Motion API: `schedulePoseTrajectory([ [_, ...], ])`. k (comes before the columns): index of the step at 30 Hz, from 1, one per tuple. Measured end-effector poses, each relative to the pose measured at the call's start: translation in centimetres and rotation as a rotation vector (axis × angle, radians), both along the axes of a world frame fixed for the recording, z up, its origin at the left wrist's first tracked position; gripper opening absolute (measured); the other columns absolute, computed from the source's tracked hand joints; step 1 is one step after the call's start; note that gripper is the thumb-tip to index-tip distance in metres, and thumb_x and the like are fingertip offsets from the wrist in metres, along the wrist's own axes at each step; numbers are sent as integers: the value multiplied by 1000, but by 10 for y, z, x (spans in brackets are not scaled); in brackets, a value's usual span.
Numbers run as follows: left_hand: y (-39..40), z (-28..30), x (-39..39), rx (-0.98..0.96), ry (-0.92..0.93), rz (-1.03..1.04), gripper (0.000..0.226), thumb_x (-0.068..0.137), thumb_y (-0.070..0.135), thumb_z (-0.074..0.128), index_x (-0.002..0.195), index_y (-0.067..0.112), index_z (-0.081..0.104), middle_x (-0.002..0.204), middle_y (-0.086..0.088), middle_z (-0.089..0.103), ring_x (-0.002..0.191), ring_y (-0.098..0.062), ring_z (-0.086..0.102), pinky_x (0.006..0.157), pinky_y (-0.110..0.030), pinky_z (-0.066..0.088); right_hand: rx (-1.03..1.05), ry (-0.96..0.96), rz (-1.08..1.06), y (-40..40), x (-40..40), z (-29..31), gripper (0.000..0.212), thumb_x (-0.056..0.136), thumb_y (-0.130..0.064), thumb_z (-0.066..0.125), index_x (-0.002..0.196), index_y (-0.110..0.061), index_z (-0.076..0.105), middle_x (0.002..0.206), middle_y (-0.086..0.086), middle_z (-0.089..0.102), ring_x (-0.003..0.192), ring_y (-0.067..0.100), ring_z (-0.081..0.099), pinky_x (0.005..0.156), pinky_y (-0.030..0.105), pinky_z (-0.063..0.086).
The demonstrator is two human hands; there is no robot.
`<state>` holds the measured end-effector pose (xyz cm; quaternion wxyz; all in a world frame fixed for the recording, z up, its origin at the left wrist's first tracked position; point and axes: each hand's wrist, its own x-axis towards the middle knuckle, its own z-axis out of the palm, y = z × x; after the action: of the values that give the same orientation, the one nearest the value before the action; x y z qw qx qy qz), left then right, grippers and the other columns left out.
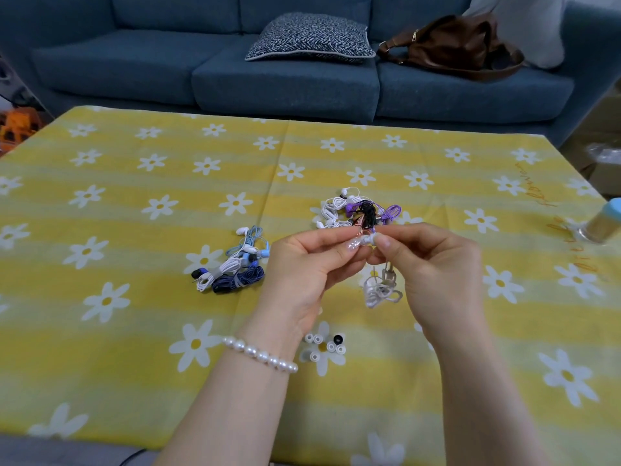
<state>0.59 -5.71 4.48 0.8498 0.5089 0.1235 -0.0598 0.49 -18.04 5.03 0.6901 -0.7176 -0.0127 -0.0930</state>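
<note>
White earphone (364, 240) pinched at its bud between thumb and forefinger of left hand (302, 267) and right hand (437, 264), lifted off the daisy tablecloth (134, 331), probably to work a tip on or off; coiled cord (379, 292) dangling below, clear of the fingers. Nearer than the earphone, loose silicone ear tips (324, 346), kept within reach. Left of it, tied blue and white earphone bundles (232, 264); just beyond, an untidy purple, black and white heap (359, 210), seemingly sorted apart. Farthest beyond, blue sofa (285, 79).

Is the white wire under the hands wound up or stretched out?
Wound up. The white wire hangs as a small looped bundle below the left hand and right hand, which pinch its earbud.
</note>
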Motion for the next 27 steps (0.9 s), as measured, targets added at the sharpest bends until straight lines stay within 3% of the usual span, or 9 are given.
schedulePoseTrajectory([
  [17, -5, -1, -2, 115, -32, 30, 17, 79, -10, 60, 82, 4, 69, 67, -8, 72, 65, -14, 70, 65, -21, 57, -145, 16, -68, 1, 3, -8, 25, 79, -1, 68, 70, -24, 66, 54, -10, 67, 57, 9, 65, 62, 24, 53],
  [27, -10, 0, -4, 137, -43, 70, 17, 78, -11, 62, 80, 4, 69, 65, -7, 72, 64, -15, 70, 65, -21, 57, -155, 5, -79, 4, 2, -8, 24, 80, 0, 66, 72, -23, 65, 52, -16, 65, 55, 1, 64, 61, 17, 51],
])
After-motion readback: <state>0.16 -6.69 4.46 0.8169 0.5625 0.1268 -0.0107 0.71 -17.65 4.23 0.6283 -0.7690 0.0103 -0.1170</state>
